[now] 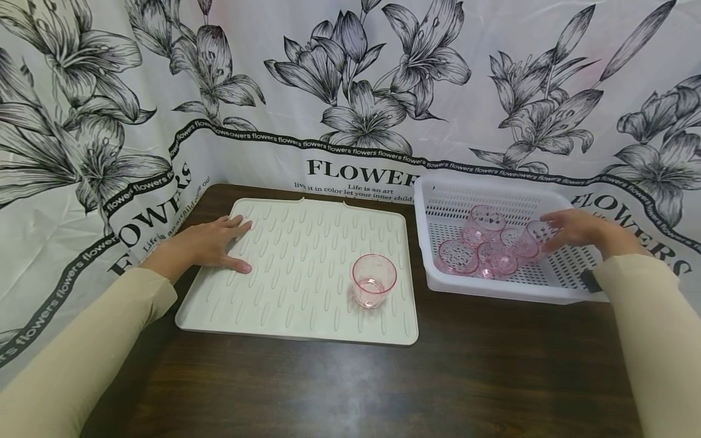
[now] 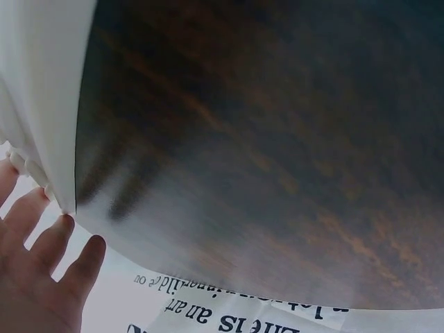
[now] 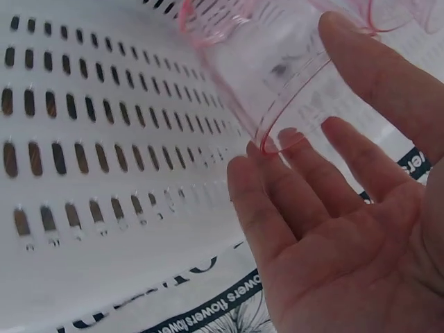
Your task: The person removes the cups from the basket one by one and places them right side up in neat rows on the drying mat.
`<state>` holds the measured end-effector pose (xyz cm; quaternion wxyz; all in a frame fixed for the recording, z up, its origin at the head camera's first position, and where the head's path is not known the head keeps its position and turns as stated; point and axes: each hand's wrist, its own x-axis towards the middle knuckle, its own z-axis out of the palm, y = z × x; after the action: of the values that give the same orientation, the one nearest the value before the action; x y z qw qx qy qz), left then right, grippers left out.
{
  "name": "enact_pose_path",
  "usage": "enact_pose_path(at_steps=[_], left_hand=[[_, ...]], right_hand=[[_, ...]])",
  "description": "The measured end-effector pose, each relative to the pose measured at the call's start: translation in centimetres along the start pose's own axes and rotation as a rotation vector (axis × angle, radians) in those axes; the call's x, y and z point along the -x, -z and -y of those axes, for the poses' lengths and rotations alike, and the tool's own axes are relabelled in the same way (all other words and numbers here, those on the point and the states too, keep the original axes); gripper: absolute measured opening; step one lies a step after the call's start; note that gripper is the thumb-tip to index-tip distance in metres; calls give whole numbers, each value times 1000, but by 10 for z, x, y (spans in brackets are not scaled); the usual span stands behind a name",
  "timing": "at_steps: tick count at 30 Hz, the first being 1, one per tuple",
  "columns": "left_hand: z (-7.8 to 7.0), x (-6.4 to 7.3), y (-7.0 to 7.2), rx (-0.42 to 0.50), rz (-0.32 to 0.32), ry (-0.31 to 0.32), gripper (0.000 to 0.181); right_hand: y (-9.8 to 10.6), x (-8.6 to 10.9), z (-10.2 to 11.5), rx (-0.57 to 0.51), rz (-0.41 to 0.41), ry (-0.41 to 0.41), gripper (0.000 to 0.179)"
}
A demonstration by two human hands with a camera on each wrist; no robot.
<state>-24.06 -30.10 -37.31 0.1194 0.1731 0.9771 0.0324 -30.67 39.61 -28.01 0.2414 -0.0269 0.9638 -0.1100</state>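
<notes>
My left hand (image 1: 216,243) rests on the left edge of a white ribbed drying mat (image 1: 296,267), fingers and thumb spread. In the left wrist view its fingers (image 2: 52,236) lie along the mat's edge. A clear pink-rimmed glass (image 1: 373,283) stands upright on the mat's right part. Over the right side of a white basket (image 1: 580,289), my right hand (image 1: 580,231) reaches to a pink glass (image 3: 277,76). Thumb and fingers lie apart on either side of its rim, fingertips right at it, palm turned up in the right wrist view.
Several more pink glasses (image 1: 459,257) stand close together in the basket's middle and left part. A dark wooden table (image 1: 350,389) carries mat and basket. Behind them hangs a white flower-printed cloth (image 1: 246,146), close to the far rims of both.
</notes>
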Motion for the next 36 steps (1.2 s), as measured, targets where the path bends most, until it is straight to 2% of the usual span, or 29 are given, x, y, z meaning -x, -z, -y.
enact_pose_path(at_steps=[9, 16, 25, 36], left_hand=[[0, -1, -1, -11, 9, 14, 123], [0, 1, -1, -1, 14, 16, 122], [-2, -1, 0, -4, 15, 16, 123], [0, 0, 1, 1, 18, 16, 123]], right_hand=[[4, 3, -3, 13, -48, 56, 93], [9, 9, 0, -66, -76, 53, 90], [11, 19, -1, -50, -184, 96, 88], [23, 29, 16, -116, -260, 151, 92]])
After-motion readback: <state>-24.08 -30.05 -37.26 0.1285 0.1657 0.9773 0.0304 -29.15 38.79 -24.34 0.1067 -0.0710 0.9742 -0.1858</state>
